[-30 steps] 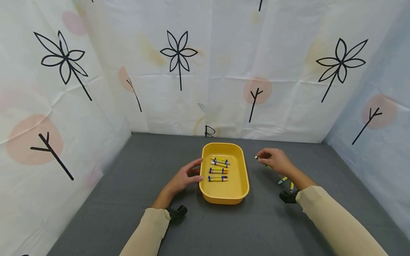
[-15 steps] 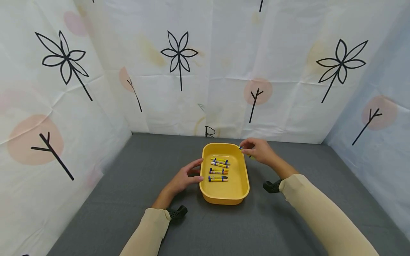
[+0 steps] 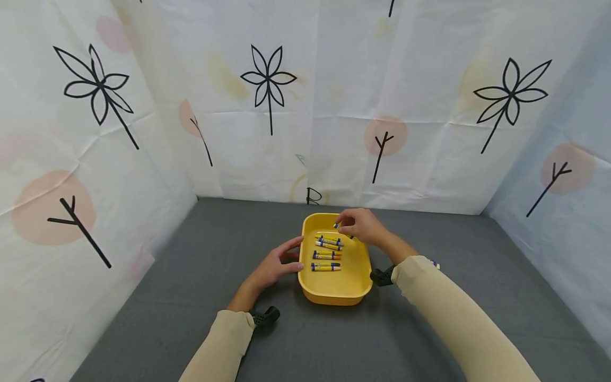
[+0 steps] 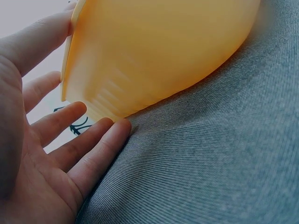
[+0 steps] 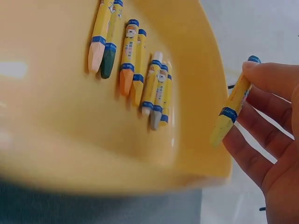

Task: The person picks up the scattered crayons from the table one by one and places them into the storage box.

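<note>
A yellow tray sits on the grey cloth with several yellow-wrapped crayons lying side by side in it. My right hand hovers over the tray's far end and pinches one more crayon; in the right wrist view this crayon, with a yellow-green tip, is held between thumb and fingers above the tray's rim, beside the crayons lying inside. My left hand rests against the tray's left side with relaxed fingers on the cloth below the tray wall.
Grey cloth covers the table, closed in by white printed sheets at the back and both sides. A loose crayon peeks out on the cloth just behind my right sleeve.
My right hand has carried a crayon leftward from the cloth right of the tray to above the tray's far end. The left hand has stayed at the tray's side.
</note>
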